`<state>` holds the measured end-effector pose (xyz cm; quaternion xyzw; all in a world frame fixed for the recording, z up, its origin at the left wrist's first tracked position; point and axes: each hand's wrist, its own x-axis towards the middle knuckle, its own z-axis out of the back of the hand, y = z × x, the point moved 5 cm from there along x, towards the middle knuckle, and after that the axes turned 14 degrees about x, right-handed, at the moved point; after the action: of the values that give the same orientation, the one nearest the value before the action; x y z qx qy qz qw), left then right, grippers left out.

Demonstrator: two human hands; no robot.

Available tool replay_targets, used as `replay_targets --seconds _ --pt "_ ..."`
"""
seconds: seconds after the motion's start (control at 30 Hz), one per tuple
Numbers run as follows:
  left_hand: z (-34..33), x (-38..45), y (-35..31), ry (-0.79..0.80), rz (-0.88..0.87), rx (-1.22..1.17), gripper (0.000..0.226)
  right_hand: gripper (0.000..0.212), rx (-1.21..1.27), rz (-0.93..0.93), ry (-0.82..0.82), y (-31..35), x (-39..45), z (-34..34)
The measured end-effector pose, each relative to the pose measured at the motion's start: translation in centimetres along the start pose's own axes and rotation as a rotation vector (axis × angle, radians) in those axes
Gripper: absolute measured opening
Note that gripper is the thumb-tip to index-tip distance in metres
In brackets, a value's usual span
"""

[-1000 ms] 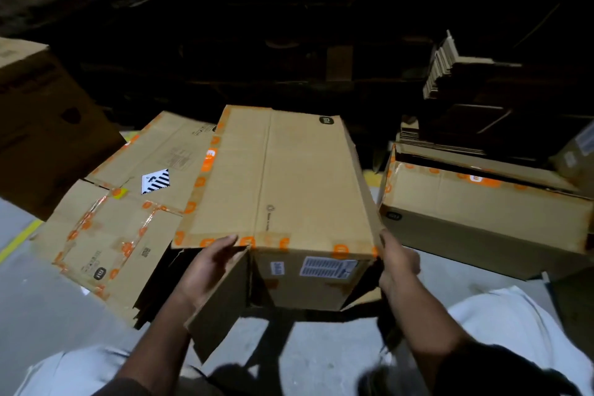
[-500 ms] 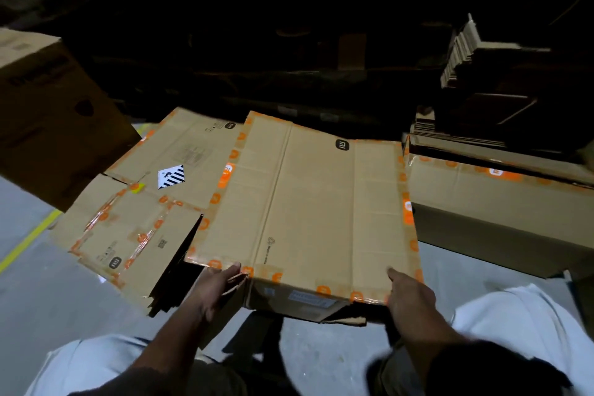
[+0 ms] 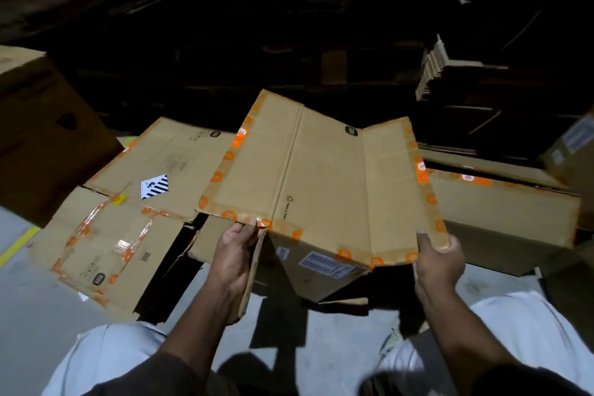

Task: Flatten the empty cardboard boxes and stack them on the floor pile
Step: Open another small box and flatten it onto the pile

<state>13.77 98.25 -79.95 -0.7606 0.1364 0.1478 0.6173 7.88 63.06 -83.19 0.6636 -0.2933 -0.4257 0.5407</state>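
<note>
Corrugated brown cardboard box with orange tape (image 3: 324, 180), half-collapsed, sits held above the floor beside the flattened cardboard pile (image 3: 128, 215). Left hand (image 3: 236, 257) grips its near-left flap corner; right hand (image 3: 438, 262) pinches the near-right edge. I judge it light, stiff along panels, floppy at creases: hold edges.

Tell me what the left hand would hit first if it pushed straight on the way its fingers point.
The left hand already grips the near edge of the half-collapsed box. Pushed on forward, it would probably slide beneath that box's top panel; the flattened pile lies to its left, though depth is unclear.
</note>
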Motion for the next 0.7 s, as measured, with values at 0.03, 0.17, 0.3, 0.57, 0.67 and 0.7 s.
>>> replay_targets --seconds 0.03,0.17,0.3,0.57,0.67,0.7 --pt "0.3 -0.1 0.1 0.002 0.007 -0.025 0.011 0.024 0.013 0.018 0.014 0.7 0.1 0.1" --pt "3.3 0.0 3.3 -0.069 0.191 -0.177 0.015 0.030 -0.004 0.018 0.081 1.4 0.3 -0.6" --pt "7.1 0.0 8.3 -0.226 0.463 0.226 0.023 0.024 -0.230 -0.048 0.135 -2.3 -0.8 -1.8" --pt "4.9 0.2 6.9 -0.454 0.046 1.240 0.077 0.036 -0.563 -0.004 0.472 -5.8 -5.8 -5.5" --pt "0.5 0.1 8.2 -0.117 -0.158 1.305 0.091 0.039 -0.604 0.095 0.600 -5.2 -7.9 -6.8" --pt "-0.8 -0.2 8.8 0.000 -0.206 1.309 0.095 0.040 -0.625 0.124 0.634 -5.0 -8.6 -7.0"
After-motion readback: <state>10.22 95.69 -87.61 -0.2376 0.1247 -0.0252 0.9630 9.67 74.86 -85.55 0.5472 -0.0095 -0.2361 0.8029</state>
